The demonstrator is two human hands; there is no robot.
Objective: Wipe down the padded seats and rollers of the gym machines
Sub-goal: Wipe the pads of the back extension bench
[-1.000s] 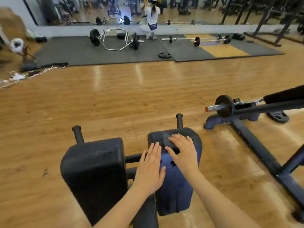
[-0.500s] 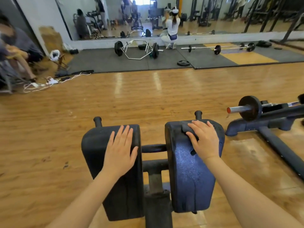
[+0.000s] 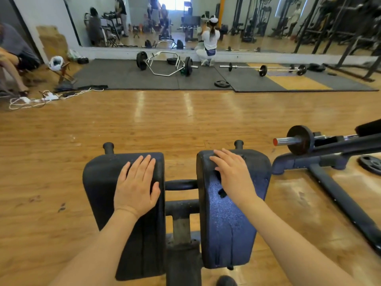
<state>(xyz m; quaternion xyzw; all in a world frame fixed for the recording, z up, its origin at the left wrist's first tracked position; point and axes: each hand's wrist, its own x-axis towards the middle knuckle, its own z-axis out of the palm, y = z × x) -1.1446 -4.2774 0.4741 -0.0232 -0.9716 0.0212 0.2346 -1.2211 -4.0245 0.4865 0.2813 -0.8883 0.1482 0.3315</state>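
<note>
**Gym floor: two pads, two hands**

Item 1. Left pad (image 3: 127, 203): black, standing upright on the machine in the near centre of the view, a short black peg (image 3: 108, 148) rising behind its top corner. The left hand (image 3: 136, 186) is lying flat on its upper face, fingers straight and together, thumb spread toward the inner edge; it is gripping nothing.

Item 2. Right pad (image 3: 228, 230): dark blue-black, its cover cracked and pitted, standing just beside the left pad with a gap between them. The right hand (image 3: 233, 174) is resting on its upper part, fingers extended and slightly spread toward the top edge. Something dark is showing under the palm; whether it is a cloth or a tear in the cover cannot be told.

Item 3. Crossbars (image 3: 181, 184): two black bars are running between the pads, joined to a worn post (image 3: 181, 226) below.

Item 4. Neighbouring machine frame (image 3: 338, 195): black, standing to the right on the wooden floor (image 3: 185, 120), carrying a weight plate (image 3: 300, 139) on a metal sleeve.

Item 5. Far side: dark mats (image 3: 123, 75) are lying along a wall mirror (image 3: 185, 21), bearing a hex bar (image 3: 165, 64) and a barbell (image 3: 261, 69). A person in a white top (image 3: 210, 41) is crouching at the mirror.
</note>
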